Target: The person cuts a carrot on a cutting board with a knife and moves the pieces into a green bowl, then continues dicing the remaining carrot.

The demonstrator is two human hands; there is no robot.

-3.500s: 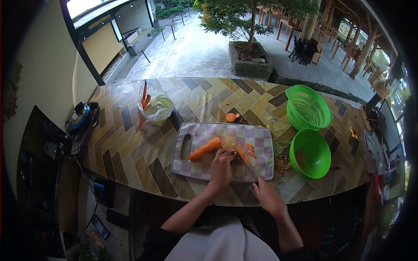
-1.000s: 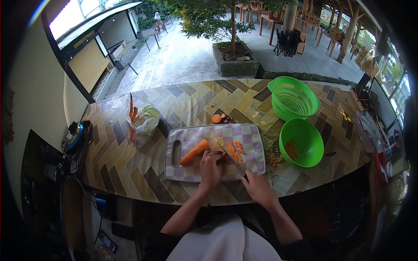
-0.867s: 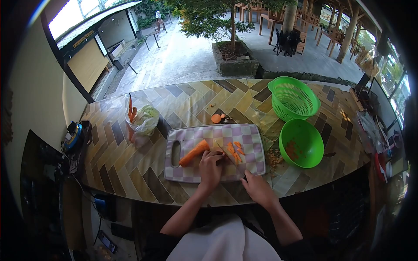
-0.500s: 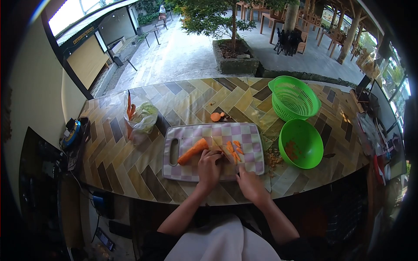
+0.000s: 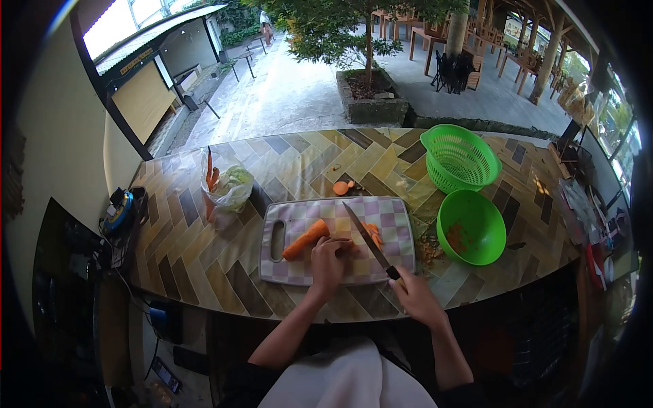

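Observation:
My right hand (image 5: 417, 297) grips a knife (image 5: 365, 230) by its handle, the blade slanting up and left above the cutting board (image 5: 273, 269). On the board, my left hand (image 5: 327, 262) is closed with its fingertips pressed down on a small piece of carrot, mostly hidden beneath them. Just left of those fingers lies a thick carrot (image 5: 305, 239). Cut carrot sticks (image 5: 375, 236) rest to the right, partly behind the blade. The board has a pink and white checked face and a handle slot at its left end.
Right of the board stands a green bowl (image 5: 484, 234) with orange bits inside, a green colander (image 5: 459, 153) behind it. Peelings (image 5: 430, 250) lie beside the bowl. Carrot ends (image 5: 341, 188) sit beyond the board. A plastic bag (image 5: 230, 189) with vegetables stands at the left.
My right hand has moved right, lifting the knife away from the left fingers; its blade now crosses in front of the carrot sticks. My left hand stays on the board.

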